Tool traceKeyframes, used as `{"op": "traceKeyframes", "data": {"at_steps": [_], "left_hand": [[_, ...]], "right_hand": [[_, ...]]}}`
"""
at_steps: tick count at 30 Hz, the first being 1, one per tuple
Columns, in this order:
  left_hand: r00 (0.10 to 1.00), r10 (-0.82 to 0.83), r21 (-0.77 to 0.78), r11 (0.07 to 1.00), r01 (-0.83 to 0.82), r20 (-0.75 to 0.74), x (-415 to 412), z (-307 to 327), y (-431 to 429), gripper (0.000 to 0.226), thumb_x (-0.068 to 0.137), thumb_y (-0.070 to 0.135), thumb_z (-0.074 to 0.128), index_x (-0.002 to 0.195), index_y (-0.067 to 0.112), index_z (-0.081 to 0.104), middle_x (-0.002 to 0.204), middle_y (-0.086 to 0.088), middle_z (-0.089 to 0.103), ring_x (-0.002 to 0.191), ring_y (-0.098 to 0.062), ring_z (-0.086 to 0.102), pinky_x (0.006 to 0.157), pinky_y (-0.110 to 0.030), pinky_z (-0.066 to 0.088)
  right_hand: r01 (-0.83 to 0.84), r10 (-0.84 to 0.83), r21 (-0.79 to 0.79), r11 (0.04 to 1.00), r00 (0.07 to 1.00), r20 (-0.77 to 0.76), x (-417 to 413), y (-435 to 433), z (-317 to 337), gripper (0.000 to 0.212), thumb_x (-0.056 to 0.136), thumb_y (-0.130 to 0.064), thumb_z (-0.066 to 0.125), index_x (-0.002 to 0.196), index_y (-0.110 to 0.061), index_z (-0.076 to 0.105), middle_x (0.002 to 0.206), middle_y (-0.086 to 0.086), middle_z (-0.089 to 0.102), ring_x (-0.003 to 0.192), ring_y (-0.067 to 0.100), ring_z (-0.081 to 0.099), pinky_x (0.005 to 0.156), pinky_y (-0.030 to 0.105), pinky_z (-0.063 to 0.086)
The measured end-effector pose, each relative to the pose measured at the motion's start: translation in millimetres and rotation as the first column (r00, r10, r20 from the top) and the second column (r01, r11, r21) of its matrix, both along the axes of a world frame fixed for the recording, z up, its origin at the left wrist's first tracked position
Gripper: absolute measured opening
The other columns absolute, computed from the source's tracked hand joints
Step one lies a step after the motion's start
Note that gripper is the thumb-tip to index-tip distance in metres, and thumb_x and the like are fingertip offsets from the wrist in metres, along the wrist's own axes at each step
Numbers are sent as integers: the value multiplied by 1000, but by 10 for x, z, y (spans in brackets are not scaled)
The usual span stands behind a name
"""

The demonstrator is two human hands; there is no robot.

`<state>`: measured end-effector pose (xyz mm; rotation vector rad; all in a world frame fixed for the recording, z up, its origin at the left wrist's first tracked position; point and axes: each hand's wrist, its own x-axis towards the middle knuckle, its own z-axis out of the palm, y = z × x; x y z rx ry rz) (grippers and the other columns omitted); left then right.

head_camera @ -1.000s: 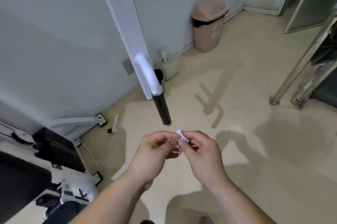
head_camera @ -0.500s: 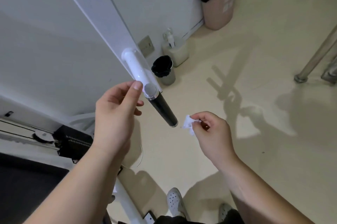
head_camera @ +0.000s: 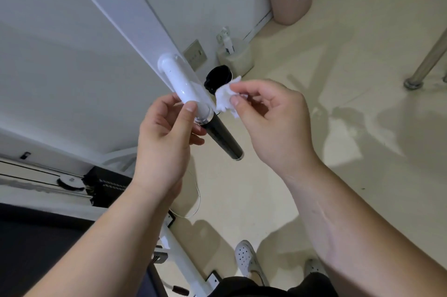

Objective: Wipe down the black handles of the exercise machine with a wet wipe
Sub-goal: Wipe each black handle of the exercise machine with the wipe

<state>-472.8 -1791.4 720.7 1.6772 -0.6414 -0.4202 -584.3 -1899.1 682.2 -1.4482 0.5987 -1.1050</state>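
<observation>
Since half a second earlier, the wet wipe, pinched in the right hand, had been raised beside the white tube. That tube was loosely gripped by the left hand. Below both hands, the black handle remained unwiped; full wrapping and end-to-end strokes were judged advisable.

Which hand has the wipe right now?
The right hand pinches the crumpled white wet wipe. The left hand holds the white tube above the black grip.
</observation>
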Motion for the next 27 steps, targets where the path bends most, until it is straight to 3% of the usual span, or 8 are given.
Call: {"op": "traceKeyframes", "data": {"at_steps": [7, 14, 16, 18, 21, 23, 25, 27], "left_hand": [[998, -23, 31, 999, 21, 59, 29, -5, 9, 12, 89, 8, 73, 100, 3, 72, 81, -4, 73, 68, -13, 60, 66, -27, 51], [994, 4, 65, 998, -11, 106, 90, -2, 124, 16, 85, 10, 76, 97, 2, 71, 79, -10, 70, 66, -20, 60, 70, -35, 56], [993, -5, 87, 996, -6, 116, 133, 8, 172, 16, 84, 11, 77, 97, 2, 71, 78, -10, 71, 65, -20, 62, 72, -38, 57], [992, -19, 99, 995, 7, 123, 153, 28, 196, 15, 84, 10, 77, 96, 2, 72, 77, -7, 72, 65, -19, 63, 71, -36, 58], [992, -42, 100, 994, 31, 116, 147, 54, 198, 10, 85, 7, 76, 94, 5, 73, 79, -5, 74, 66, -19, 63, 68, -31, 57], [993, -57, 107, 993, 46, 102, 145, 62, 196, 9, 86, 8, 75, 95, 6, 73, 82, -8, 75, 67, -20, 63, 68, -32, 56], [995, -55, 103, 994, 46, 86, 143, 64, 184, 8, 86, 6, 75, 94, 5, 73, 81, -7, 74, 66, -18, 63, 67, -30, 55], [996, -41, 98, 995, 33, 84, 136, 61, 163, 9, 85, 5, 76, 92, 3, 71, 76, -5, 73, 63, -17, 62, 65, -27, 55]], "right_hand": [[-43, 38, -83, 996, 998, -57, 197, 133, -385, 9, 85, -5, 72, 85, -12, 78, 84, -4, 69, 80, 12, 67, 71, 25, 53], [-87, 121, 119, 989, 936, -330, 176, 308, -1166, 29, 85, 4, 68, 72, -23, 69, 77, -29, 64, 74, -3, 60, 66, 12, 40], [-105, 147, 137, 985, 926, -348, 219, 308, -1094, 33, 86, 4, 67, 75, -27, 71, 73, -27, 64, 74, -7, 60, 65, 6, 38], [-114, 133, 79, 990, 943, -305, 281, 277, -832, 23, 87, 1, 66, 83, -20, 76, 75, -19, 65, 73, -6, 61, 66, 11, 41], [-153, 149, -38, 988, 985, -84, 280, 277, -305, 24, 89, 1, 64, 98, -17, 77, 88, -10, 71, 84, 5, 69, 77, 23, 55], [-148, 152, -120, 982, 988, 21, 244, 306, -135, 26, 90, 3, 64, 102, -14, 79, 88, -11, 67, 82, 5, 68, 76, 18, 53], [-98, 104, -144, 985, 994, 34, 240, 315, -211, 23, 89, 3, 66, 100, -12, 80, 84, -13, 64, 78, 5, 65, 73, 15, 48], [-42, 36, -110, 993, 998, -52, 258, 333, -480, 19, 90, 0, 66, 93, -12, 80, 79, -13, 62, 75, 6, 62, 68, 16, 45]]}}
